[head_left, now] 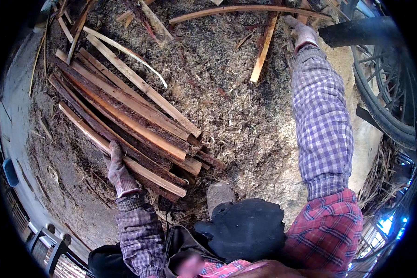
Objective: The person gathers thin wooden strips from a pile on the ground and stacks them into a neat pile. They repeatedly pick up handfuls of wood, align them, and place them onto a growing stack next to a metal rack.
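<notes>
A stack of long, rough wooden strips (125, 111), some edged with dark bark, lies slanting across the ground on the left. My left hand (120, 173), in a dirty light glove, is closed on the nearest strip (153, 177), its thumb over the edge and the other fingers partly hidden. At the far right, my right hand (305, 34), also gloved, reaches out with fingers extended and holds nothing that I can see. Just beyond its fingertips runs a long curved strip (236, 8). A shorter pale strip (264, 51) lies to its left.
Shavings and bark bits (231, 120) cover the ground. A spoked wheel (389, 102) with a black guard (363, 31) stands at the right. A dark, ragged-edged pad (245, 227) and a grey stone-like block (219, 197) are close to me. More loose strips (148, 21) lie at the back.
</notes>
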Motion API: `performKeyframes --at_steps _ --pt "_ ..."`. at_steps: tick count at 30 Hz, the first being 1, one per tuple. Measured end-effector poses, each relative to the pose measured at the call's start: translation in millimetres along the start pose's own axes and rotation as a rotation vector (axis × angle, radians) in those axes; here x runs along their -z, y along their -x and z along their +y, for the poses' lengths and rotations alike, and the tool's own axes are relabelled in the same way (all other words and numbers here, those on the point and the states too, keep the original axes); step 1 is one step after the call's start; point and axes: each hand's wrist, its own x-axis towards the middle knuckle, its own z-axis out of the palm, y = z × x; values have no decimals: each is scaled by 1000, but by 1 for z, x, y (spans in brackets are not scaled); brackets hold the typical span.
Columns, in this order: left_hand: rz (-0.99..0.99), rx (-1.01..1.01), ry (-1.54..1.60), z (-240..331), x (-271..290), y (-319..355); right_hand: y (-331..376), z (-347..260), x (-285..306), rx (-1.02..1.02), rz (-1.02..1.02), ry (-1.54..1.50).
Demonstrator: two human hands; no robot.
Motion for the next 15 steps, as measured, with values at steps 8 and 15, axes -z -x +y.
performKeyframes --at_steps 8,15 --pt "-18 67 51 2 5 4 102 75 26 -231 -236 -218" --pt "-15 15 64 3 1 6 294 240 84 -1113 58 -1207"
